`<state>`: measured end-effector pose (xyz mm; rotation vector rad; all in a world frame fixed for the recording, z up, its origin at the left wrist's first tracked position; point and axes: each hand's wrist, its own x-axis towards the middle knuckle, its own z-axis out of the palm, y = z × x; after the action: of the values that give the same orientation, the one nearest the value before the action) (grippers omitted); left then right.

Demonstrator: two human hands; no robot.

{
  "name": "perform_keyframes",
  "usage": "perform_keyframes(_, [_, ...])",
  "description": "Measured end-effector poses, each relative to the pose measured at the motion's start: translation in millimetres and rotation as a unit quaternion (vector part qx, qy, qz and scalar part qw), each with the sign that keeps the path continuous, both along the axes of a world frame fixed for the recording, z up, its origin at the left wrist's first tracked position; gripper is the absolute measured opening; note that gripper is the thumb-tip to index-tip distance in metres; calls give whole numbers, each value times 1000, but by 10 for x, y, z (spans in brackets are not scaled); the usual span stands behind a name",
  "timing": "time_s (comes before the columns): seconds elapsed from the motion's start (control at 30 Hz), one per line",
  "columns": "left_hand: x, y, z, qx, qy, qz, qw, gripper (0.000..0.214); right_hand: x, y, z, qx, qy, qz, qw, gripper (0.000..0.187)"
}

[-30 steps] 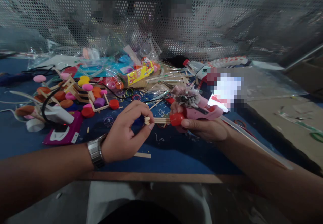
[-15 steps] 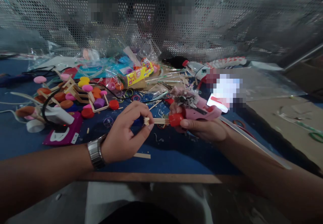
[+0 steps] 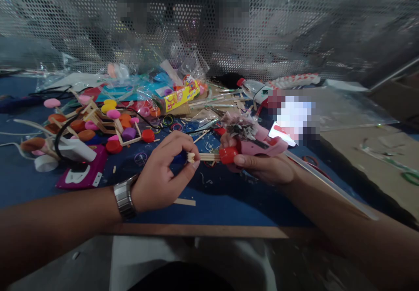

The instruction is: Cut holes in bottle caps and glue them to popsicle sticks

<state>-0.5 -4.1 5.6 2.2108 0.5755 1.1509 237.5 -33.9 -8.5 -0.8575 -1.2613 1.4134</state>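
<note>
My left hand (image 3: 166, 168), with a metal watch on its wrist, pinches the near ends of a bundle of thin wooden sticks (image 3: 209, 156) between thumb and fingertips. The sticks' other ends meet a red bottle cap (image 3: 228, 155), which my right hand (image 3: 262, 165) grips between thumb and fingers. A pink glue gun (image 3: 258, 141) with greyish stuff about its front is at my right hand, and a clear glue stick (image 3: 330, 184) runs back over the forearm. How the palm holds the gun is hidden.
Wooden-stick pieces with coloured foam discs (image 3: 124, 133) lie left, behind a purple power strip (image 3: 88, 168) with a white plug. A yellow packet (image 3: 181, 96), plastic scraps and a bottle (image 3: 255, 91) lie at the back. A lit phone (image 3: 284, 131) stands right. Perforated metal screen (image 3: 196, 29) behind.
</note>
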Motion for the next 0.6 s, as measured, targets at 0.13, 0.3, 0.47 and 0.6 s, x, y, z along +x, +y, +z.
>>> perform_keyframes(0.13, [-1, 5, 1, 3, 0, -4, 1000, 13, -6, 3, 17, 2, 1, -8, 1000, 32])
perform_keyframes(0.3, [1, 5, -4, 2, -2, -4, 1000, 13, -15, -1, 39, -1, -5, -4, 1000, 31])
perform_keyframes(0.47, [0, 1, -10, 1, -3, -4, 1000, 13, -15, -1, 41, -5, -12, -6, 1000, 32])
perform_keyframes(0.6, [3, -1, -4, 3, -5, -1, 1000, 12, -8, 4, 33, -11, -27, -11, 1000, 36])
